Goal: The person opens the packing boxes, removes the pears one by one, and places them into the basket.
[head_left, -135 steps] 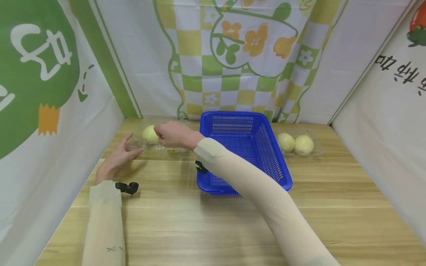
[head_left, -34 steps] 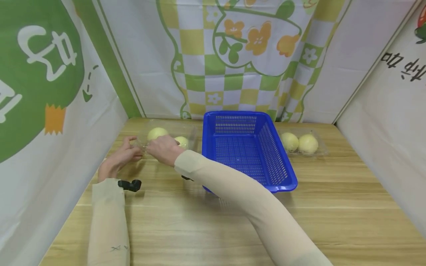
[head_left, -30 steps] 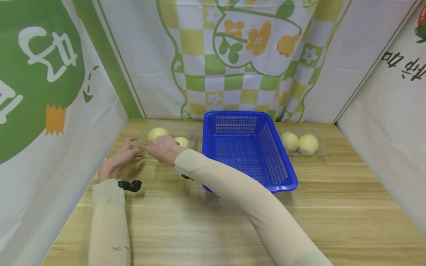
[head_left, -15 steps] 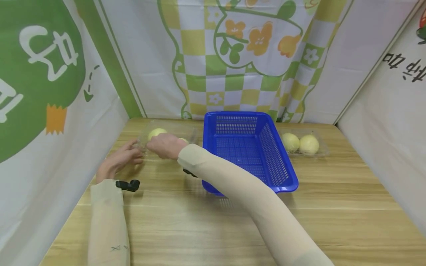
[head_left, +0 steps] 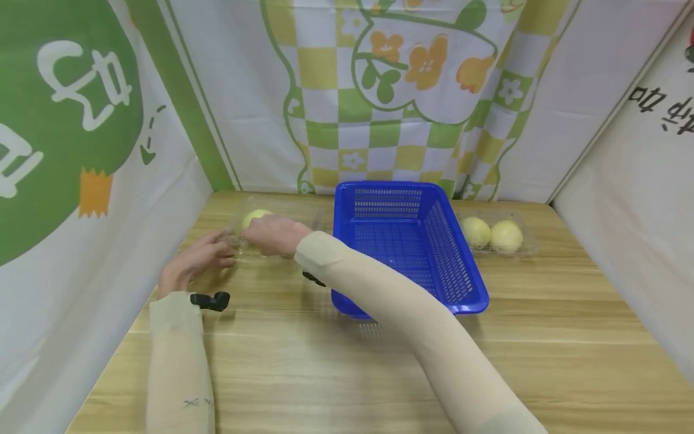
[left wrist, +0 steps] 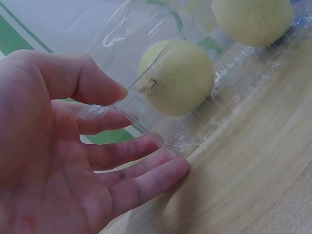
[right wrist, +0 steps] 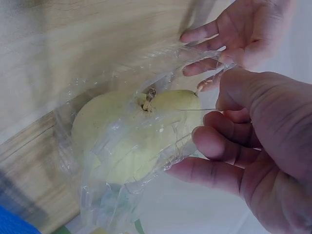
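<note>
A clear plastic clamshell box [head_left: 295, 208] with pale yellow pears stands at the back left of the table. One pear [head_left: 255, 216] shows beside my right hand; the hand hides the other in the head view. My left hand [head_left: 197, 259] is at the box's left end, thumb and forefinger pinching the plastic edge, other fingers extended along its side. My right hand [head_left: 275, 234] reaches over the front of the box. In the right wrist view its thumb and forefinger pinch the thin plastic edge, close to the left fingertips. Two pears [left wrist: 178, 78] show through the plastic in the left wrist view.
A blue plastic basket [head_left: 470, 307] with slotted sides stands in the middle, under my right forearm. To its right is another clear box with two pears [head_left: 506, 236]. Printed cloth walls [head_left: 374, 135] enclose the back and sides of the wooden table [head_left: 271, 374].
Since the oldest frame, my right hand has come down from above the box to its front edge, and my left hand has closed on its left end. Lately, the right hand has shifted slightly.
</note>
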Tool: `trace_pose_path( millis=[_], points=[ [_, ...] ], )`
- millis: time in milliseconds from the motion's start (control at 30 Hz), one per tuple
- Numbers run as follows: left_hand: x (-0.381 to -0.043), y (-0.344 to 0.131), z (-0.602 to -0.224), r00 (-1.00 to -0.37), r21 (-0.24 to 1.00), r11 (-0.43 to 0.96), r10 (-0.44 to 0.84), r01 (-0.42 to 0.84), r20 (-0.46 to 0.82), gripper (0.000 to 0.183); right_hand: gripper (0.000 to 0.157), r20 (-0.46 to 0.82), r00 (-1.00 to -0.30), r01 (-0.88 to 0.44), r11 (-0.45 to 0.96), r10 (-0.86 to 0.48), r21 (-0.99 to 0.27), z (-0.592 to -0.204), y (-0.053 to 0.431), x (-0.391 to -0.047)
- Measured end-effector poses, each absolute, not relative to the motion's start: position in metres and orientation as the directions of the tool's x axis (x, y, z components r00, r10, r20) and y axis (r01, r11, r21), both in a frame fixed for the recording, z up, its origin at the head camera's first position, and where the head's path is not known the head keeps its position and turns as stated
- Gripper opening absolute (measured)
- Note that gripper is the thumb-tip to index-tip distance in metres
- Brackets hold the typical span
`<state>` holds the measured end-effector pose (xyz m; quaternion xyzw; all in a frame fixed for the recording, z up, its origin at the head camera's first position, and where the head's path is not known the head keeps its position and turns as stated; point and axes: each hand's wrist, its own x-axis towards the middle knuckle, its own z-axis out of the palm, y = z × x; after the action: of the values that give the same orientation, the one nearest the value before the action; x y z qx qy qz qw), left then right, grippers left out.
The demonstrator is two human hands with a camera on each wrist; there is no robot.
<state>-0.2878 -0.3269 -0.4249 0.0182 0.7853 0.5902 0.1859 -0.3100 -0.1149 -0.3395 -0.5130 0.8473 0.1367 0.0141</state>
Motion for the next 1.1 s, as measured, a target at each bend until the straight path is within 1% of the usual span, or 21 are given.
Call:
trace_pose_path(
  millis=[133,333,600,767,967,1000,1067,1100],
  points=[
    [-0.289,-0.327,-0.425,-0.931,0.942,0.272,0.249,-0.196,-0.266,0.071,0.022,-0.178,-0.487,-0.870,0.456,-0.855,0.189,-0.339,-0.116,-0.311],
    [-0.289,-0.326,-0.426,-0.932,0.945,0.252,0.240,-0.210,-0.271,0.071,0.019,-0.200,-0.517,-0.854,0.486,-0.832,0.185,-0.338,-0.116,-0.312],
    [-0.288,-0.326,-0.426,-0.933,0.958,0.198,0.253,-0.208,-0.255,0.070,0.022,-0.194,-0.505,-0.863,0.486,-0.841,0.138,-0.336,-0.118,-0.312],
    [-0.292,-0.325,-0.425,-0.935,0.961,0.202,0.262,-0.189,-0.239,0.066,0.022,-0.188,-0.501,-0.865,0.486,-0.845,0.123,-0.333,-0.117,-0.313],
    [-0.293,-0.327,-0.427,-0.935,0.955,0.234,0.259,-0.184,-0.243,0.064,0.022,-0.189,-0.519,-0.854,0.509,-0.833,0.105,-0.334,-0.117,-0.312],
    [-0.292,-0.327,-0.427,-0.935,0.953,0.243,0.256,-0.184,-0.246,0.063,0.021,-0.182,-0.511,-0.860,0.498,-0.840,0.114,-0.333,-0.116,-0.312],
    [-0.291,-0.329,-0.427,-0.938,0.952,0.242,0.244,-0.188,-0.248,0.061,0.019,-0.160,-0.505,-0.863,0.498,-0.848,0.081,-0.327,-0.115,-0.313],
    [-0.290,-0.331,-0.428,-0.937,0.951,0.236,0.238,-0.199,-0.255,0.060,0.018,-0.146,-0.513,-0.858,0.509,-0.846,0.061,-0.323,-0.115,-0.314]
  ],
)
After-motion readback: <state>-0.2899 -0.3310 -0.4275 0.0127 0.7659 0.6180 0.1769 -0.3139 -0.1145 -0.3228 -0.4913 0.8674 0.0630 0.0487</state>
